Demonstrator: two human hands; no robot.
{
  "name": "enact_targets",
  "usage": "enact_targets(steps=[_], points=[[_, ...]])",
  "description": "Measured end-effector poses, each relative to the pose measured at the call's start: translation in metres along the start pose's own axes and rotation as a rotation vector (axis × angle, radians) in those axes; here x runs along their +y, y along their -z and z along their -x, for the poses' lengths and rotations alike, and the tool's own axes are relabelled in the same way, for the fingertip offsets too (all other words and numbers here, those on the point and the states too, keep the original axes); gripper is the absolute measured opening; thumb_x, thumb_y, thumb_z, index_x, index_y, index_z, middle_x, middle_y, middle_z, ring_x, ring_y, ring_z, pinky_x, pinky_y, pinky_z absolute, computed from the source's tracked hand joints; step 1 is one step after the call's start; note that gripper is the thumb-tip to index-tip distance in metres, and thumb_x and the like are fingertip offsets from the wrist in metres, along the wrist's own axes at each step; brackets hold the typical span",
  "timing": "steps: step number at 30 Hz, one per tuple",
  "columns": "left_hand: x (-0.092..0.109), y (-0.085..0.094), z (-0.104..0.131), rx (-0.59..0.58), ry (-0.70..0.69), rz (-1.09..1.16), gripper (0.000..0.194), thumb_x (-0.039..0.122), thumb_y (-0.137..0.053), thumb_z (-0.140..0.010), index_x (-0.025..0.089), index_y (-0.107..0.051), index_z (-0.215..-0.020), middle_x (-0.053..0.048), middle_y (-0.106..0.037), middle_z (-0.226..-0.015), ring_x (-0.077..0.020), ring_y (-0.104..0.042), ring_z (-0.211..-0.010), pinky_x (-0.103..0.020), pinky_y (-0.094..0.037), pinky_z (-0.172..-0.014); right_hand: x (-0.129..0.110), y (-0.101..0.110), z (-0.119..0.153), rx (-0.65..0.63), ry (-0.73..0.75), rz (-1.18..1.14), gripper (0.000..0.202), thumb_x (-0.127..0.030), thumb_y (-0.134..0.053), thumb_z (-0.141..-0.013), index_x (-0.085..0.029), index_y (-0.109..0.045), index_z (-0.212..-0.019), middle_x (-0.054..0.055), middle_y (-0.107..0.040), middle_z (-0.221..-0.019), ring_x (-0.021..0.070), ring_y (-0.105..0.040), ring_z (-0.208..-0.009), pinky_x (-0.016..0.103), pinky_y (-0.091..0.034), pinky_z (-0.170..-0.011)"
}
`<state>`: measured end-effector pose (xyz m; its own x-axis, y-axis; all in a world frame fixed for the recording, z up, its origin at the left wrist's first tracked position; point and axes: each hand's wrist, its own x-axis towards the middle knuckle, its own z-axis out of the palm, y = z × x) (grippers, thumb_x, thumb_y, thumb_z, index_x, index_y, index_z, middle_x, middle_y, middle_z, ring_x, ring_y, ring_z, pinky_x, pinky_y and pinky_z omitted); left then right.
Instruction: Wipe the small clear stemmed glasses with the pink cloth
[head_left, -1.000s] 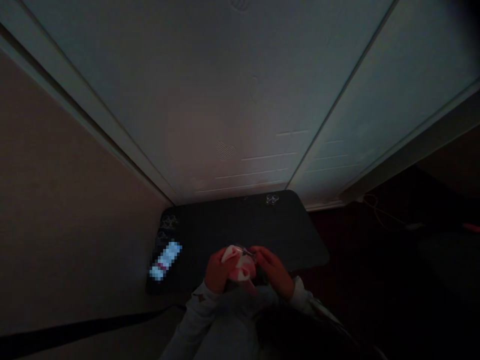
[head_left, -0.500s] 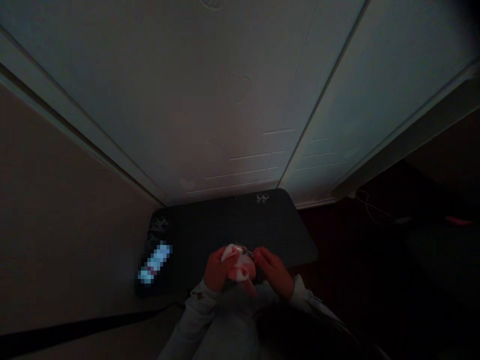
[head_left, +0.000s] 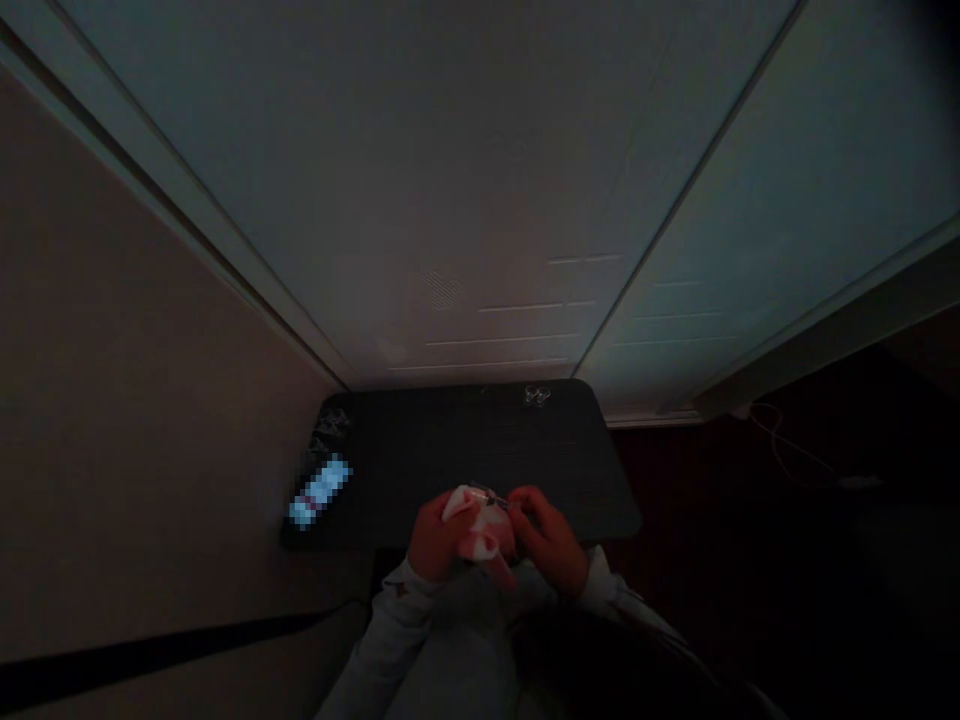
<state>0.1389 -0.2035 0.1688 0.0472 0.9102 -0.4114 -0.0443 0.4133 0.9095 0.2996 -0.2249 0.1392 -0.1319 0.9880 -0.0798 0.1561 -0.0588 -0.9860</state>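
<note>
Altered since the earlier frame: fingers of the right hand [head_left: 551,540], now slightly raised and less tightly bunched; also the view itself, with the desk [head_left: 427,440] now a little farther right in it. Much as before: left hand [head_left: 435,540] and bundle [head_left: 493,540]. At lower centre: the bundle, pink and white, soft and folded, held up before the body and seen across the near edge of the desk. Grip of the left hand: clamped on the left side of the bundle. Grip of the right hand: fingertips at the right end of a shiny piece [head_left: 491,499] along the top of the bundle; whether pinched or merely touched, impossible to tell in the dim light. At the left end of the desk: bright item [head_left: 320,491], masked by pixels, with clear pieces [head_left: 334,422] clustered just beyond. Near the far right corner: pair of clear rings [head_left: 537,396]. Beyond the desk: pale panel [head_left: 420,200] with raised lines and a hatched patch [head_left: 441,290]. To the right: dark red floor [head_left: 637,470] and pale cord [head_left: 780,445]. At lower left: black strap [head_left: 187,640].
</note>
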Motion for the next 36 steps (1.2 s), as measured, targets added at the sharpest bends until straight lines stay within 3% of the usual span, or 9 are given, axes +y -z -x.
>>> enact_targets(steps=[5, 8, 10, 15, 18, 23, 26, 30, 36], points=[[-0.003, 0.007, 0.002, -0.015, -0.036, -0.016, 0.025, 0.028, -0.064, -0.06, 0.011, -0.069, -0.078, -0.006, -0.07, -0.075, -0.0194, -0.061, -0.069, -0.025, -0.046, -0.062, 0.0, -0.004, -0.007, -0.037, -0.087, -0.007, 0.032, -0.042, -0.034, -0.086, -0.019, -0.049, -0.069, -0.002, -0.048, -0.063, 0.0127, -0.046, -0.062, 0.024, -0.037, -0.058], [-0.001, 0.01, 0.001, 0.018, -0.032, -0.002, 0.025, 0.029, -0.063, -0.061, 0.012, -0.069, -0.078, -0.005, -0.07, -0.073, -0.0186, -0.061, -0.066, -0.024, -0.045, -0.059, 0.0, -0.01, -0.009, -0.027, -0.064, -0.104, 0.025, -0.04, -0.041, -0.084, -0.019, -0.05, -0.095, -0.001, -0.052, -0.074, 0.014, -0.051, -0.069, 0.026, -0.041, -0.065], [0.002, 0.012, -0.001, 0.025, -0.02, 0.012, 0.024, 0.029, -0.063, -0.061, 0.012, -0.069, -0.077, -0.006, -0.07, -0.073, -0.0184, -0.06, -0.066, -0.024, -0.045, -0.057, -0.002, -0.014, -0.01, 0.0, -0.026, -0.132, 0.033, -0.037, -0.049, -0.08, -0.02, -0.043, -0.109, 0.001, -0.054, -0.081, 0.0146, -0.053, -0.074, 0.027, -0.043, -0.07], [0.004, 0.025, -0.007, -0.042, -0.036, -0.003, 0.027, 0.029, -0.064, -0.06, 0.011, -0.069, -0.079, -0.005, -0.069, -0.073, -0.0175, -0.059, -0.065, -0.024, -0.044, -0.058, -0.013, -0.023, -0.011, 0.035, 0.026, 0.043, 0.022, -0.032, -0.045, -0.082, -0.018, -0.053, -0.097, 0.003, -0.057, -0.082, 0.016, -0.054, -0.077, 0.028, -0.043, -0.072], [0.004, 0.037, -0.01, -0.087, -0.045, -0.045, 0.025, 0.029, -0.064, -0.059, 0.01, -0.069, -0.076, -0.004, -0.068, -0.068, -0.0158, -0.057, -0.061, -0.023, -0.043, -0.056, -0.021, -0.027, -0.014, 0.044, 0.002, 0.063, 0.026, -0.034, -0.039, -0.084, -0.018, -0.055, -0.098, 0.004, -0.059, -0.082, 0.0167, -0.056, -0.078, 0.027, -0.044, -0.07], [0.006, 0.05, -0.013, -0.057, -0.034, -0.048, 0.024, 0.027, -0.065, -0.058, 0.01, -0.069, -0.074, -0.003, -0.067, -0.063, -0.0151, -0.056, -0.057, -0.022, -0.042, -0.054, -0.026, -0.041, -0.022, 0.048, -0.053, 0.023, 0.032, -0.037, -0.036, -0.085, -0.017, -0.056, -0.098, 0.004, -0.059, -0.077, 0.0176, -0.056, -0.076, 0.029, -0.045, -0.068], [0.008, 0.056, -0.015, -0.05, -0.027, 0.023, 0.024, 0.027, -0.066, -0.058, 0.011, -0.069, -0.075, -0.004, -0.068, -0.066, -0.0155, -0.057, -0.058, -0.022, -0.043, -0.054, -0.023, -0.051, -0.024, 0.044, 0.022, -0.051, 0.031, -0.034, -0.042, -0.083, -0.019, -0.05, -0.11, 0.004, -0.057, -0.084, 0.0162, -0.055, -0.077, 0.03, -0.045, -0.072], [0.01, 0.062, -0.019, -0.051, -0.011, 0.089, 0.023, 0.028, -0.065, -0.061, 0.012, -0.069, -0.078, -0.004, -0.069, -0.072, -0.0157, -0.059, -0.061, -0.022, -0.044, -0.055, -0.02, -0.058, -0.025, 0.145, 0.127, -0.086, 0.049, -0.025, -0.056, -0.076, -0.023, -0.037, -0.12, 0.005, -0.052, -0.099, 0.0143, -0.053, -0.076, 0.032, -0.045, -0.075], [0.013, 0.063, -0.022, -0.047, -0.022, 0.031, 0.021, 0.025, -0.065, -0.059, 0.012, -0.069, -0.076, -0.004, -0.07, -0.074, -0.0162, -0.06, -0.064, -0.022, -0.044, -0.057, -0.022, -0.052, -0.024, 0.162, 0.214, 0.134, 0.023, -0.02, -0.052, -0.078, -0.021, -0.055, -0.101, 0.004, -0.055, -0.086, 0.0165, -0.054, -0.077, 0.032, -0.045, -0.074]])
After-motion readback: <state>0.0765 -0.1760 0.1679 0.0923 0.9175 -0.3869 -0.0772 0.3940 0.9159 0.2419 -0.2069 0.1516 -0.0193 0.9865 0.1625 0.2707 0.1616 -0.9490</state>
